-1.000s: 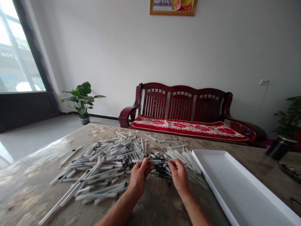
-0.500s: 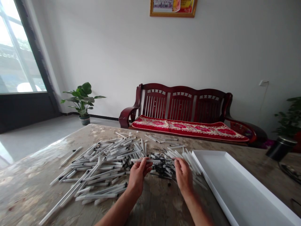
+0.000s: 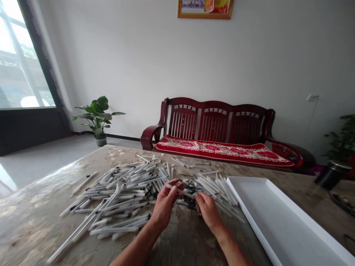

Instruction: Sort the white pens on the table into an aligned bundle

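A wide heap of white pen barrels [image 3: 124,192] lies spread over the marbled table [image 3: 41,218], with small black pen parts [image 3: 191,197] clustered near its middle. My left hand [image 3: 165,207] pinches one white barrel [image 3: 180,191], which slants toward my right hand. My right hand [image 3: 206,210] has its fingers closed at the barrel's right end, over the black parts. What those fingers grip besides the barrel is hidden.
A long empty white tray [image 3: 277,218] lies on the table to the right of my hands. Beyond the table stand a dark red wooden bench [image 3: 219,125] with a red cushion, a potted plant [image 3: 97,118] and a second plant [image 3: 337,159] at far right.
My right hand has moved left from the pile toward my left hand and now meets the barrel's end. The barrel in my left hand has tilted.
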